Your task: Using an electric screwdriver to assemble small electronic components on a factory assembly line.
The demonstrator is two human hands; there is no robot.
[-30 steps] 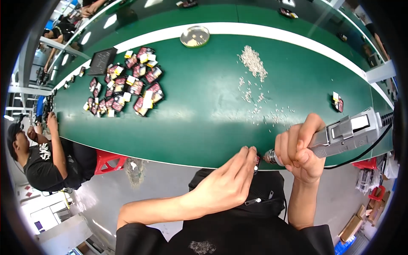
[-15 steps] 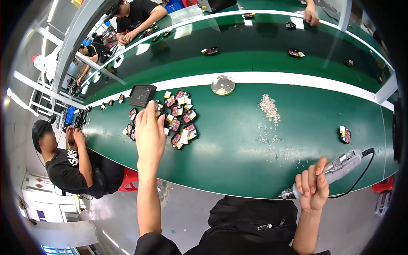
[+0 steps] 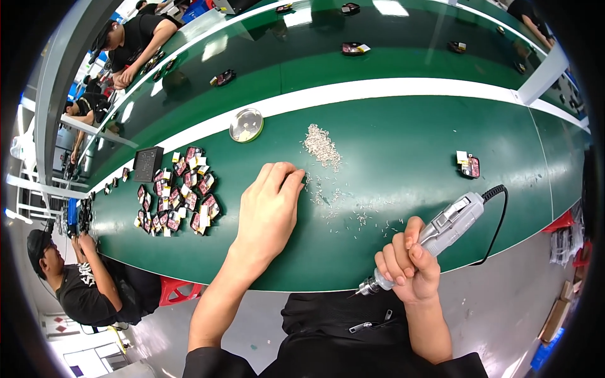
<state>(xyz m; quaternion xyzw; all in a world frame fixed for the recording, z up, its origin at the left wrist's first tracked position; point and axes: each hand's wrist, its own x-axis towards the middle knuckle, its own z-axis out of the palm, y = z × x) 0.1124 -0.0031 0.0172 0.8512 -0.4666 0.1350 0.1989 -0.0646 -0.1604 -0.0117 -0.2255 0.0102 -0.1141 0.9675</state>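
My right hand [image 3: 409, 261] is wrapped around a grey electric screwdriver [image 3: 450, 223], its bit end pointing down and left past the table's front edge. My left hand [image 3: 271, 198] is over the green table with thumb and fingertips drawn together in a pinch, at the left side of the scattered screws; what is between the fingertips, if anything, is too small to make out. Just beyond it lies a heap of small silvery screws [image 3: 322, 148], with loose ones spread toward me. To the left sits a cluster of small black-cased parts [image 3: 173, 201] with pink faces and white-and-yellow tags.
A black tray [image 3: 148, 164] and a round clear dish [image 3: 246, 125] stand toward the back. One more cased part [image 3: 469, 165] lies alone at the right. A black cable [image 3: 502, 233] trails from the screwdriver. Beyond the white rail [image 3: 378, 88], a dark belt carries more parts. Co-workers sit at left.
My left hand has left the cased parts and moved right to the screws. The view has turned to the right. My right hand still holds the screwdriver.
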